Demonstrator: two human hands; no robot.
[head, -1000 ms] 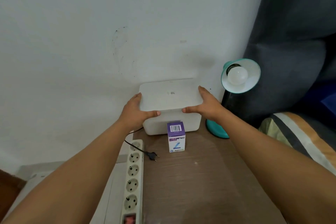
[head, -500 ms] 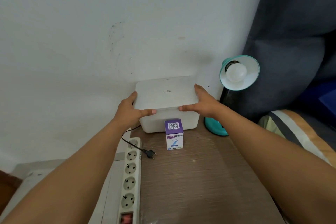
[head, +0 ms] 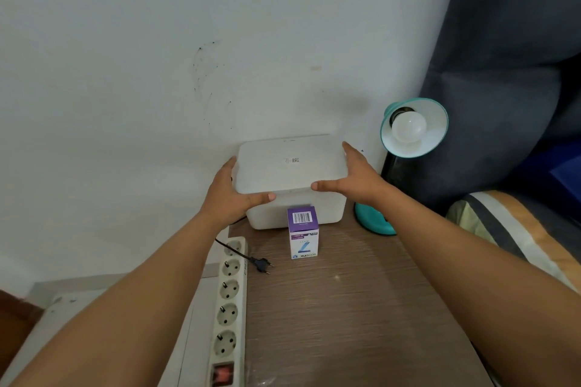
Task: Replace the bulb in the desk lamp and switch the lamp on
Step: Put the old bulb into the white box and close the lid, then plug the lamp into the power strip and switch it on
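A teal desk lamp [head: 437, 135] stands at the table's back right, its shade tilted toward me with a white bulb [head: 408, 127] screwed in; its round base [head: 371, 220] sits behind my right forearm. A small purple and white bulb carton [head: 302, 236] stands upright in front of a white plastic box [head: 327, 210]. My left hand [head: 229, 198] and my right hand [head: 355, 176] grip the box's white lid [head: 289, 163] at its left and right edges, thumbs on the front edge. The lid sits slightly raised and shifted left over the box.
A white power strip [head: 229, 302] with a red switch lies along the left edge of the brown wooden table [head: 345, 308]. A loose black plug [head: 262, 264] rests beside it. The white wall is close behind. A dark cushion [head: 503, 72] and striped bedding [head: 518, 245] lie to the right.
Both hands stay on the lid, which has come up a little off the box and overhangs it on the left. The lamp, carton and plug have not moved.
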